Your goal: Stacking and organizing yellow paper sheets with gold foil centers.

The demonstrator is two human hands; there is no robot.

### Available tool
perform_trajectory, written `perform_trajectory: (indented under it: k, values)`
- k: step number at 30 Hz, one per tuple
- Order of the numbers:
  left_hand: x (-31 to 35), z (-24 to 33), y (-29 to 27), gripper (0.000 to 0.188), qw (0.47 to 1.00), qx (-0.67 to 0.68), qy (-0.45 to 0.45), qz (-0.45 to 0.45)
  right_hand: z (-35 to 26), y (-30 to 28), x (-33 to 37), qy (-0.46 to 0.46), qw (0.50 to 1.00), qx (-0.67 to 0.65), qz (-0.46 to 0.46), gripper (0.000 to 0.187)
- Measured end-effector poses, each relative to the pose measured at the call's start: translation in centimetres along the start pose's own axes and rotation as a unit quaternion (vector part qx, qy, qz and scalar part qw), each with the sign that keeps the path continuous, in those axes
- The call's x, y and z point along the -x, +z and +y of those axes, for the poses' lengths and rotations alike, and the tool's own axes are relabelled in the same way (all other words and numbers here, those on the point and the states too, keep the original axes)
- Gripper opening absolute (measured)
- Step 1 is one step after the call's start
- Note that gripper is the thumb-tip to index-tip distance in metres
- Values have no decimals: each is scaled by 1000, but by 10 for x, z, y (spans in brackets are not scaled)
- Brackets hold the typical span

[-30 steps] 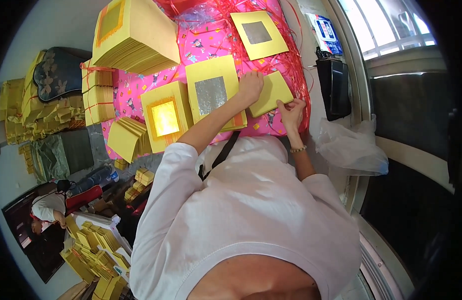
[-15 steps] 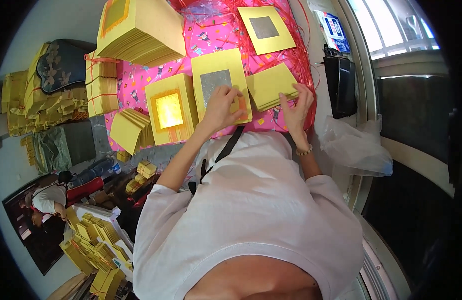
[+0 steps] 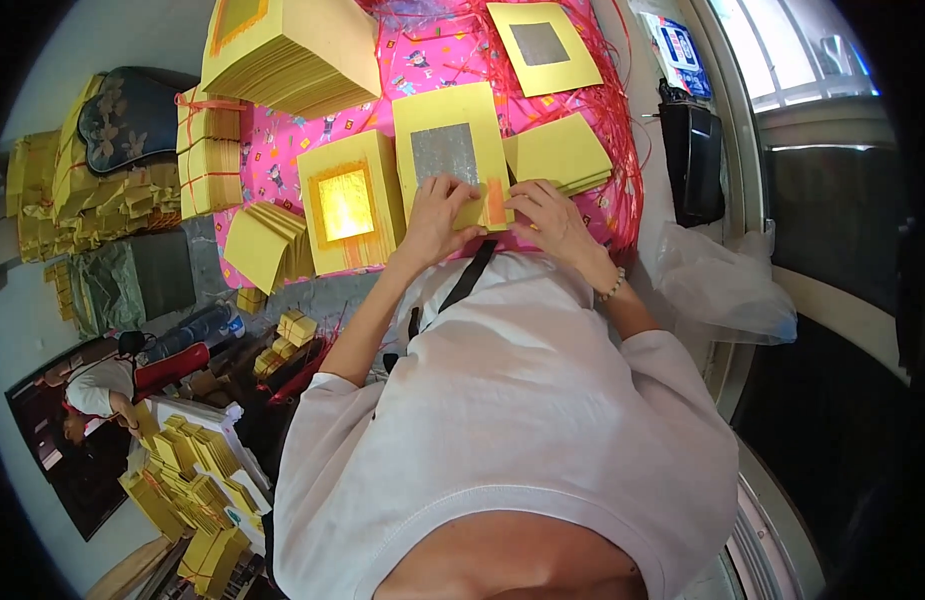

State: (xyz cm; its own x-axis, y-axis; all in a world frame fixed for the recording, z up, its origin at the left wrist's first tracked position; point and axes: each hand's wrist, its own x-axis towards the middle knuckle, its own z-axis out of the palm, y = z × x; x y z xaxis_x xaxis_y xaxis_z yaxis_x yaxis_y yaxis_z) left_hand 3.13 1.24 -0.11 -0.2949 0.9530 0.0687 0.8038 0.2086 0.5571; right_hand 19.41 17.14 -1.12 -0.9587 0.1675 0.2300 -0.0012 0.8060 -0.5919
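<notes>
A person in a white shirt (image 3: 522,420) is at a big desk (image 3: 272,150) with a bright pink cover. The tallest thing on it is a fat pile of yellow paper (image 3: 322,60), far over on the left. Nearer the middle, right by the person's tummy, lies the yellow paper with a silver square (image 3: 487,150), and both hands are at its near edge. Left of it stands a yellow block with a shiny gold square (image 3: 382,190). A yellow sheet (image 3: 552,80) with a gray square lies at the far right, next to red strings. Just right of the middle paper is a small plain yellow pile (image 3: 562,150).

Next in size are the hands. The left hand (image 3: 444,220) is curled, with thumb and fingers close together near the bottom of the silver square. The right hand (image 3: 552,220) is bent at the near right corner, its fingers and thumb close too. I cannot tell if either one is pinching the paper. Littlest is a bead bracelet (image 3: 613,285) on the right wrist.
</notes>
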Motion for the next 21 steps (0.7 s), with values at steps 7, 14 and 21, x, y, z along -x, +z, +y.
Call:
perform_trajectory:
  k: [7, 14, 21]
  values:
    - [3, -3, 2, 51, 1000, 12, 14, 19, 6, -3, -2, -49, 999, -12, 11, 17]
    - [3, -3, -1, 42, 999, 37, -4, 25, 4, -9, -15, 2, 998, -52, -17, 11]
    - [6, -9, 5, 17, 991, 125, -35, 42, 8, -7, -20, 50, 991, -118, -23, 10]
